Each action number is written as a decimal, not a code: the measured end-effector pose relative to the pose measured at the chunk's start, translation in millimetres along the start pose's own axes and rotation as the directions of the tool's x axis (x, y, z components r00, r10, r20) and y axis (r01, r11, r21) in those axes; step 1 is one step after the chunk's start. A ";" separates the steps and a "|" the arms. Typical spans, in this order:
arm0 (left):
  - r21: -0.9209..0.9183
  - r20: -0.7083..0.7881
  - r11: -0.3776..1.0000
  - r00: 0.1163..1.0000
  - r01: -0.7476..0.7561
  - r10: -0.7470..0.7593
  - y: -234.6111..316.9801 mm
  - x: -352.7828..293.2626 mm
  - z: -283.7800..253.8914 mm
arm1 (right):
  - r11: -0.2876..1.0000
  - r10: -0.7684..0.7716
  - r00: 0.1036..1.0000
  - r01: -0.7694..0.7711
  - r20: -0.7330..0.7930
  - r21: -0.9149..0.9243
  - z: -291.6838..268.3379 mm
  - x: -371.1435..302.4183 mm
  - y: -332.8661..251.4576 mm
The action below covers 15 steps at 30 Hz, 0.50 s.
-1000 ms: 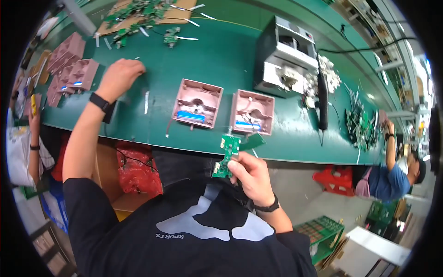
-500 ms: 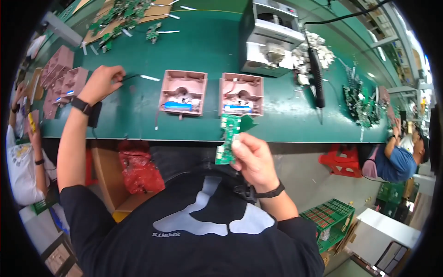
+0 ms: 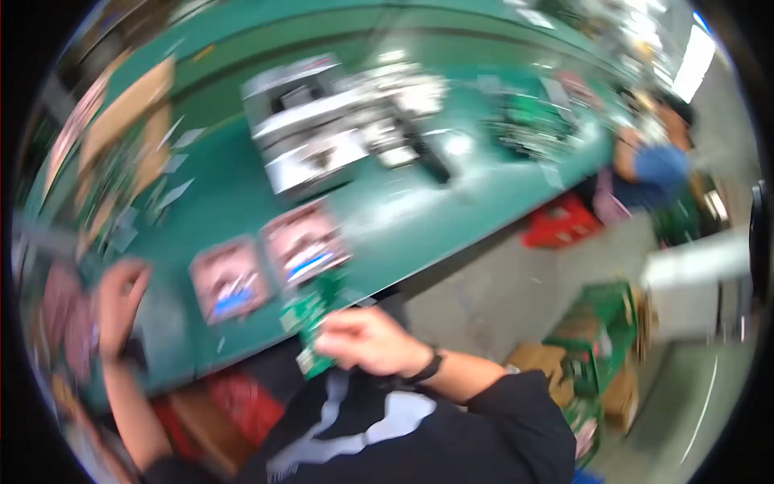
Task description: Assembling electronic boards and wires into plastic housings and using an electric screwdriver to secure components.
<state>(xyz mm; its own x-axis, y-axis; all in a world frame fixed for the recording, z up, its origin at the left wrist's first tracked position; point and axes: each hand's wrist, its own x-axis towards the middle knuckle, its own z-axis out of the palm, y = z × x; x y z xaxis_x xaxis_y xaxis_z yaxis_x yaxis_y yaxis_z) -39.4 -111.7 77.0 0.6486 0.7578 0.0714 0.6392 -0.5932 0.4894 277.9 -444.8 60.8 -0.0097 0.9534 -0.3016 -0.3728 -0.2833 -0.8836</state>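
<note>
My right hand (image 3: pixel 363 340) pinches a green circuit board (image 3: pixel 305 313) between thumb and fingers, just off the table's front edge. Directly beyond the board sits a pink plastic housing (image 3: pixel 292 226) with a blue cylinder inside. To its left lies a second pink housing (image 3: pixel 219 256), also holding a blue cylinder (image 3: pixel 232 304). Over the table's left part is my left hand (image 3: pixel 121 302), its fingers curled but smeared by motion; whether anything is in them cannot be made out. More pink housings (image 3: pixel 66 310) lie beside that hand.
Behind the housings stands a grey machine (image 3: pixel 310 125). Right of it are white parts (image 3: pixel 411 95) and a black-handled tool (image 3: pixel 431 160). Green boards (image 3: pixel 532 121) are heaped farther right, near another person (image 3: pixel 661 165). A red stool (image 3: pixel 560 227) and green crate (image 3: pixel 588 319) stand on the floor.
The whole view has swung to the right and tilted, blurring it. My right hand still holds the circuit board. A dark wire seen by my left hand earlier can no longer be made out.
</note>
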 end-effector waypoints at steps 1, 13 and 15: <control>-0.097 -0.066 0.995 0.998 -0.032 0.025 10.5 -7.8 -4.6 | 0.998 -0.018 0.999 0.020 0.034 -0.061 -2.3 4.8 -5.4; -0.979 0.179 -0.166 0.890 0.118 -0.419 218.9 -72.7 138.5 | 0.615 -0.692 0.722 0.592 0.001 -0.521 25.8 14.0 -2.7; -0.986 0.118 -0.152 0.909 0.061 -0.400 226.4 -80.7 139.3 | 0.579 -0.707 0.708 0.587 0.011 -0.566 36.1 12.2 -3.1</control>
<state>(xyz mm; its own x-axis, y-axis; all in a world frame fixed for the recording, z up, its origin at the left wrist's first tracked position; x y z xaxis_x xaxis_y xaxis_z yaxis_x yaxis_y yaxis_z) 110.5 -345.0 61.0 0.3823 0.8941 -0.2334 -0.4654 0.4045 0.7873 245.5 -428.5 72.8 0.2465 0.8758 0.4149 0.3039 0.3366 -0.8912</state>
